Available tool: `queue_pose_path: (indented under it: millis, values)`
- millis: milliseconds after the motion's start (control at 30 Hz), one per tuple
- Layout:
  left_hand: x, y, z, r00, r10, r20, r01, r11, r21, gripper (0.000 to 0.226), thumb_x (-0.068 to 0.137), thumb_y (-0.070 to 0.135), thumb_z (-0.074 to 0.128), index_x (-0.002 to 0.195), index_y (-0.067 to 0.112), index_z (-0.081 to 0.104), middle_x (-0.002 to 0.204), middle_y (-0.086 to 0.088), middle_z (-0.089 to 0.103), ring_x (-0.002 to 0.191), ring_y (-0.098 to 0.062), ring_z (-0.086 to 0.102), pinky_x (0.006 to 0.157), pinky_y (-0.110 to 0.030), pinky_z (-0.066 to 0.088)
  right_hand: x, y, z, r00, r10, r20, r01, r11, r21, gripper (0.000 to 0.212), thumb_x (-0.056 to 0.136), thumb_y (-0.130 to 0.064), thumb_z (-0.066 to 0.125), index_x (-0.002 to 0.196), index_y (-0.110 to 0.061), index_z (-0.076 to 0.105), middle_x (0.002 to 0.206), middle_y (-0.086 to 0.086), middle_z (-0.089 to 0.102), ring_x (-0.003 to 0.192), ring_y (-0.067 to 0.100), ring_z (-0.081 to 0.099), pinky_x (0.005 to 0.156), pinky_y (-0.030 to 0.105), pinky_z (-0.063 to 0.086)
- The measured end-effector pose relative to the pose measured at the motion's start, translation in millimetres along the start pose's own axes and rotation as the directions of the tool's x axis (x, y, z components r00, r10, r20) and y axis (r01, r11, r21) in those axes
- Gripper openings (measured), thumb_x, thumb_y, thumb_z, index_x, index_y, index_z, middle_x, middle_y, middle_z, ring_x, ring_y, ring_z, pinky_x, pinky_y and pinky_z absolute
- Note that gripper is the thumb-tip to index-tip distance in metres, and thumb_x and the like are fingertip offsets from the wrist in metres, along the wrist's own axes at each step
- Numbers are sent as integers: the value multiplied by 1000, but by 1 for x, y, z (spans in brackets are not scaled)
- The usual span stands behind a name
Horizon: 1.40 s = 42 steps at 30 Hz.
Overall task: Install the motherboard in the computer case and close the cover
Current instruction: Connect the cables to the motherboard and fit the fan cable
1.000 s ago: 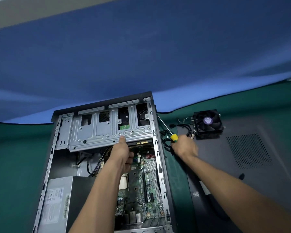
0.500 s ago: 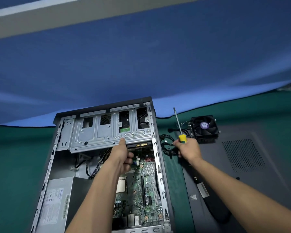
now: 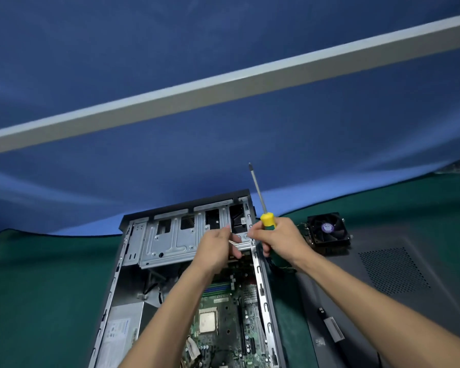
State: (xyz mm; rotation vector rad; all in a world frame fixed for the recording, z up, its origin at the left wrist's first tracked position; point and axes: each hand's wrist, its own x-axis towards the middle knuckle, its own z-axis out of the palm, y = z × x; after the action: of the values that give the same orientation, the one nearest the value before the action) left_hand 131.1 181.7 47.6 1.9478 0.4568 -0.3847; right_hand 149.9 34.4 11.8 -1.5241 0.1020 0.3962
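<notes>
An open computer case [image 3: 117, 274] lies flat on the green mat. The green motherboard [image 3: 223, 325] sits inside it, below the silver drive cage [image 3: 168, 240]. My right hand [image 3: 279, 240] grips a screwdriver [image 3: 260, 203] by its yellow and green handle, shaft pointing up and away, just above the case's right rail. My left hand [image 3: 215, 248] hovers over the front edge of the drive cage, its fingers curled near a small pale object; I cannot tell whether it holds it. The dark grey side cover [image 3: 409, 288] lies flat to the right of the case.
A black cooler fan [image 3: 328, 229] with loose cables stands on the cover's far left corner. The silver power supply [image 3: 120, 333] fills the case's near left. A blue cloth backdrop hangs behind the table.
My right hand lifted the screwdriver off the mat and swung it left over the case's right rail. My left hand rose from the motherboard to the drive cage's edge. The view tilted upward.
</notes>
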Motion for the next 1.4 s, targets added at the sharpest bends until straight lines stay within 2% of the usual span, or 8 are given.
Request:
queue_pose_path:
  millis: [133, 300, 500, 567, 700, 833, 1033, 1400]
  values:
    - [-9, 12, 3, 991, 127, 50, -129, 991, 38, 45, 104, 28, 29, 73, 10, 56, 54, -5, 57, 27, -2, 33, 31, -14, 22, -1, -12, 8, 997, -68, 24, 68, 998, 0, 20, 82, -4, 71, 67, -14, 64, 52, 5, 52, 39, 11, 44, 43, 23, 43]
    - [-15, 14, 5, 987, 147, 60, -149, 989, 18, 44, 103, 25, 29, 67, 11, 50, 46, 1, 49, 29, -4, 31, 31, -14, 23, -5, -19, 5, 992, -95, 81, 99, 994, -54, 18, 84, -6, 69, 69, -15, 63, 45, -5, 53, 36, 9, 43, 42, 21, 41]
    - [-23, 13, 1, 994, 108, 22, -97, 950, -296, 36, 99, 28, 44, 68, 12, 49, 50, 0, 48, 32, -8, 30, 34, -14, 19, -11, -23, 5, 996, -79, 44, 84, 985, -151, 12, 85, -13, 63, 77, -14, 55, 51, -7, 54, 45, 12, 52, 52, 25, 44]
    - [-23, 15, -6, 996, 73, -41, -84, 885, -457, 26, 96, 24, 51, 75, 9, 53, 56, -2, 58, 34, -9, 38, 34, -15, 24, -10, -24, 4, 998, -44, 50, 52, 984, -169, 3, 87, -9, 57, 86, -11, 58, 57, -6, 59, 51, 12, 56, 57, 28, 45]
    - [-20, 23, -20, 994, -64, -90, -22, 684, -729, 19, 96, 15, 49, 80, 6, 56, 62, -5, 69, 41, -9, 58, 37, -15, 43, -15, -28, -4, 985, -148, 87, 163, 966, -199, 17, 91, -16, 61, 108, -19, 63, 73, -5, 65, 59, 13, 61, 60, 27, 49]
    - [-13, 27, -30, 990, -113, -79, -17, 472, -881, 20, 98, 12, 43, 89, 3, 58, 91, -14, 67, 80, -21, 66, 65, -29, 54, -20, -38, -14, 965, -229, 128, 258, 744, -616, 39, 84, -49, 65, 121, -43, 60, 107, -19, 67, 94, 7, 61, 82, 28, 48]
    - [-13, 26, -37, 992, -127, -16, 23, 298, -954, 21, 98, 11, 43, 94, -1, 59, 90, -17, 69, 89, -29, 64, 71, -39, 49, -24, -46, -19, 949, -269, 166, 305, 637, -709, 26, 78, -58, 64, 98, -41, 64, 80, -7, 67, 61, 5, 51, 59, 26, 40]
    - [-16, 19, -43, 988, -144, -60, -10, 330, -944, 22, 98, 13, 44, 96, -2, 60, 86, -17, 71, 86, -29, 66, 69, -38, 50, -21, -42, -19, 957, -236, 167, 284, 659, -697, 38, 77, -57, 68, 111, -40, 69, 85, -16, 67, 70, 7, 58, 60, 24, 42]
